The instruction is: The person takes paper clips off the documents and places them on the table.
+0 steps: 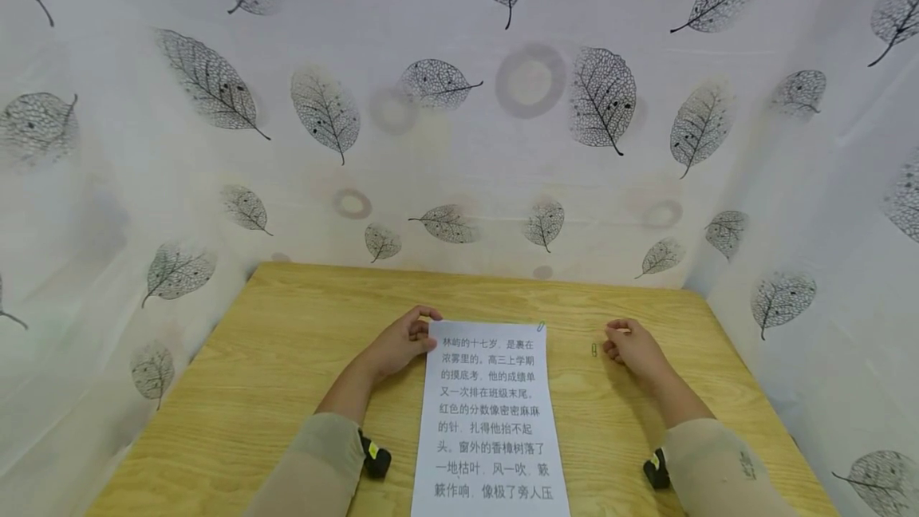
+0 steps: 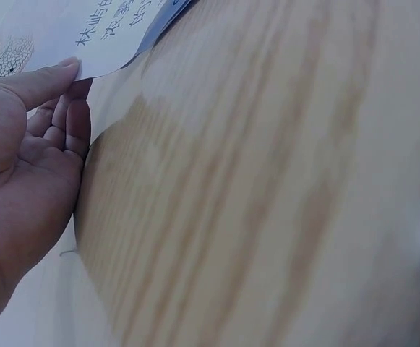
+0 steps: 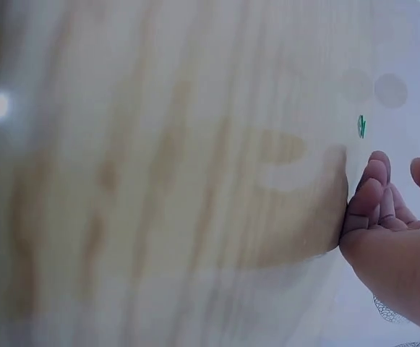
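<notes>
A long sheet of white paper [image 1: 488, 421] with printed Chinese text lies in front of me. My left hand [image 1: 402, 345] pinches its upper left corner, thumb on the printed face; the left wrist view shows the paper [image 2: 116, 43] lifted at that corner. A green paper clip [image 1: 541, 327] sits on the sheet's upper right corner. Right of the sheet, a second green paper clip [image 1: 593, 349] lies on the table. Just to its right is my right hand [image 1: 635, 348], side resting on the table, fingers loosely bent, thumb apart from them, holding nothing.
The wooden table [image 1: 287, 389] has a pale grain and reaches back to a white curtain [image 1: 445, 150] printed with dark leaves. The curtain also hangs along both sides. Each wrist carries a black strapped camera [image 1: 376, 459].
</notes>
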{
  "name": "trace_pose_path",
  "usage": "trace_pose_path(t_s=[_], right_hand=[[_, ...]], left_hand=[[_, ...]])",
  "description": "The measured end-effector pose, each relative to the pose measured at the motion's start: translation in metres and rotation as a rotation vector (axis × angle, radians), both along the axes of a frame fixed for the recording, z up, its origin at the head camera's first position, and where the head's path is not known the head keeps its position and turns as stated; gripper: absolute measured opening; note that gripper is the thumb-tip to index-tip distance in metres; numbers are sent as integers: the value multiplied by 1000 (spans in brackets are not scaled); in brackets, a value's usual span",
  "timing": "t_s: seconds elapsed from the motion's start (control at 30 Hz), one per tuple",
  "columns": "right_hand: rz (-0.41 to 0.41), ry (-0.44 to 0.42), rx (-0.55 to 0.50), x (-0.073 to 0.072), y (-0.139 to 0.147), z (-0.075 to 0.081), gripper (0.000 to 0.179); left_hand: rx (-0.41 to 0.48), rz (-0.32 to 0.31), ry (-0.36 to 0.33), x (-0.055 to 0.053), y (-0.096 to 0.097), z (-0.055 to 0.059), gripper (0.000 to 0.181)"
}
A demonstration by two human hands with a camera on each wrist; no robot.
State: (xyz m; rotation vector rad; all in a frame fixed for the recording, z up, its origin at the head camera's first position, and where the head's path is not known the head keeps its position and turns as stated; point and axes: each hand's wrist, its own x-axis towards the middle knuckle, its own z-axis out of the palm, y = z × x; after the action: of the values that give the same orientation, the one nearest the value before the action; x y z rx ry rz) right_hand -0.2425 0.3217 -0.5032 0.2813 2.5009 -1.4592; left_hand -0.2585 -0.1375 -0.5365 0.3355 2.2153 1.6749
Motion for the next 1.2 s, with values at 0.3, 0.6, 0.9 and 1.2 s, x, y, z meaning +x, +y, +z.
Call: trace_pose_path(t_s=[0.3,0.6,0.9,1.2], right_hand=[[-118,-4,-154,-8,-10,9,57],[-152,0,-300,-9,-39,13,62],[-15,37,-306,-9,-71,3,60],[68,47,-284,-6,-98,-1,48]], left_hand=[[-7,-7,15,2,2,3,38],[-17,-4,42,2,2,-1,39],[-16,-6,51,4,1,0,39],[-32,1,42,4,0,1,39]])
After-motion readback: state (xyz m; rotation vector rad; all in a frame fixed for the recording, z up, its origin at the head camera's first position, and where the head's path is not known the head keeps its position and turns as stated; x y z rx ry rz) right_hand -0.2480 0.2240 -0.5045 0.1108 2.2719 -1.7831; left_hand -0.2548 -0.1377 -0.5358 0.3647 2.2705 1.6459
